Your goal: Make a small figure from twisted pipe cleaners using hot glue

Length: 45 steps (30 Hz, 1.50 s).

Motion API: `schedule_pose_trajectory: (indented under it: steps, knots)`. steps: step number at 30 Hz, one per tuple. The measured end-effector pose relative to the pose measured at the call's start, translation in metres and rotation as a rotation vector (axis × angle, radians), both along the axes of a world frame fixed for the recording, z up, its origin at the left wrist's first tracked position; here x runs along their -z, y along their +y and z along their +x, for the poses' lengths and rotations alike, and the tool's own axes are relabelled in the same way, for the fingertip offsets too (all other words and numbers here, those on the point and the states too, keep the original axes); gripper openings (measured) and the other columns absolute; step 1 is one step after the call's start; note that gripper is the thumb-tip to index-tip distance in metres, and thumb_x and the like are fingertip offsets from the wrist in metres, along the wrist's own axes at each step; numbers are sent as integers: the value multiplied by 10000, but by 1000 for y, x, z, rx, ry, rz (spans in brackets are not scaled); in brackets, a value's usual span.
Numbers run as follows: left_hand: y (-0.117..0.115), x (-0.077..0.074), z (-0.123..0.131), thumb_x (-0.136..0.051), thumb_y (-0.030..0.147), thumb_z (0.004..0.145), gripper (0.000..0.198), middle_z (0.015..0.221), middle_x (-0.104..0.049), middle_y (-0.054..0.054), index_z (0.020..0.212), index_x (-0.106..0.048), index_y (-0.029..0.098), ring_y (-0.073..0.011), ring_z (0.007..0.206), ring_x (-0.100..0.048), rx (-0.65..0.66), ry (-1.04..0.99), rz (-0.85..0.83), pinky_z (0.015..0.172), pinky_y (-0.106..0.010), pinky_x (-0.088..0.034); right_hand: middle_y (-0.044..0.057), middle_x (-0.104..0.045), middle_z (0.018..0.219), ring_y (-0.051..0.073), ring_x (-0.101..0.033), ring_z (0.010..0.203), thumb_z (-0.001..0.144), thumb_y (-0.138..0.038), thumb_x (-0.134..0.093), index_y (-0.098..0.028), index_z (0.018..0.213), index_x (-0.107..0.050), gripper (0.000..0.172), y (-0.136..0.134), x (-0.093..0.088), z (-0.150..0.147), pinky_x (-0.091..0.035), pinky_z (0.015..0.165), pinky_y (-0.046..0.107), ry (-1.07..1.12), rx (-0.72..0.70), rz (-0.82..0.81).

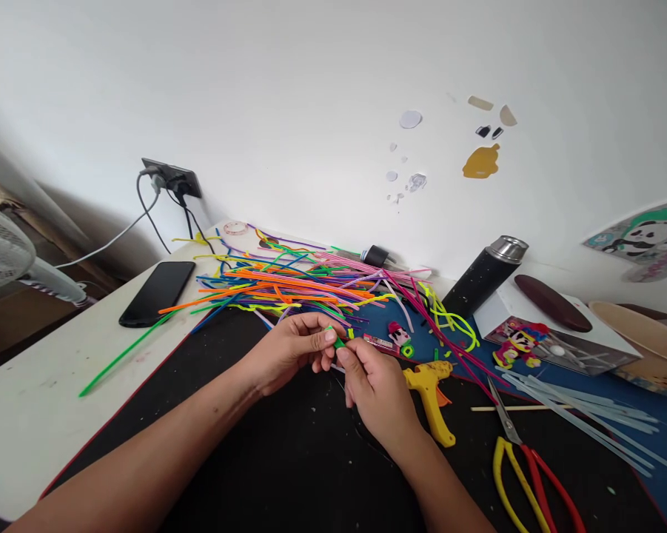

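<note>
Above the black mat [289, 459], my two hands meet around a small bright green pipe cleaner piece [338, 343]. Thumb and fingers of my left hand [303, 342] pinch its upper left end. My right hand [374, 381] grips the lower right end, with the thumb on top. Part of the piece is hidden by the fingers. Just beyond lie a small panda-faced figure [400, 334] and a yellow-green ring [407, 352]. To the right of my right hand lies a yellow glue gun [434, 396].
Many coloured pipe cleaners [277, 285] are heaped behind my hands. Scissors [514, 444], glue sticks [588, 418] and a wooden stick [511, 408] lie right. A black flask [485, 277] leans near a white box [566, 333]. A phone [158, 294] lies left, near a fan [3, 248].
</note>
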State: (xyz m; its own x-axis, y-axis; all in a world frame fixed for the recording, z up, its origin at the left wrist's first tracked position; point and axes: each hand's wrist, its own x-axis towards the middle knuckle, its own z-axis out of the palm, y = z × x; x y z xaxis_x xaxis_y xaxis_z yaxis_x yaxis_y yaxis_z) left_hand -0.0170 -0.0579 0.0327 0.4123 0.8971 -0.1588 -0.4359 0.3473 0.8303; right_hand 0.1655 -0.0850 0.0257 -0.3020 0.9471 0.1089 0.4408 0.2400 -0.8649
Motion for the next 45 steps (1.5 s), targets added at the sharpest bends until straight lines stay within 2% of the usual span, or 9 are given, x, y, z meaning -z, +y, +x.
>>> schedule_pose_trajectory:
  steps: [6, 15, 20, 25, 32, 39, 45]
  knots:
    - [2, 3, -2, -916, 389, 734, 344, 586, -667, -21, 756, -693, 128, -94, 489, -587, -7, 25, 29, 459, -175, -426, -81, -496, 462, 125, -507, 407, 1069, -523, -449, -226, 861, -602, 394, -3, -1, -3, -390, 510, 241, 170, -41, -158]
    - [1, 10, 3, -923, 408, 714, 383, 597, -671, -14, 705, -653, 137, -99, 506, -585, -138, 81, 93, 489, -196, -454, -29, -604, 586, 152, -588, 494, 1046, -529, -505, -238, 900, -664, 362, -1, 1, -3, -400, 533, 262, 53, -11, -27]
    - [0, 8, 5, -927, 434, 700, 402, 587, -673, -17, 699, -652, 139, -109, 516, -596, -145, 107, 115, 480, -196, -439, -36, -558, 490, 161, -554, 453, 1059, -465, -482, -245, 839, -678, 368, 1, -1, -3, -384, 543, 279, -1, 2, 61]
    - [-1, 8, 7, -939, 427, 684, 414, 564, -658, -8, 682, -640, 141, -98, 500, -588, -149, 48, 46, 462, -182, -416, -49, -551, 466, 141, -538, 432, 1065, -466, -476, -230, 844, -664, 374, 1, 2, -3, -391, 539, 258, 68, 4, -23]
    - [-3, 5, 10, -964, 413, 634, 441, 525, -655, -12, 657, -615, 144, -96, 459, -584, -154, -26, -17, 426, -166, -397, -74, -473, 430, 109, -440, 372, 1053, -496, -474, -220, 778, -594, 407, -4, 1, -7, -344, 469, 234, 200, 21, -79]
    - [-9, -3, 2, -925, 409, 711, 399, 555, -666, -3, 688, -631, 140, -95, 458, -582, -160, 142, 148, 434, -175, -450, -78, -438, 398, 107, -400, 333, 1042, -516, -464, -227, 728, -551, 436, -9, -3, -10, -308, 420, 235, 241, 29, -89]
    - [-7, 2, 3, -906, 417, 733, 395, 517, -653, -2, 699, -618, 149, -94, 421, -556, -109, 17, 16, 393, -163, -397, -73, -462, 408, 107, -418, 336, 1049, -507, -470, -231, 742, -571, 425, -8, 1, -10, -328, 435, 242, 196, 15, -112]
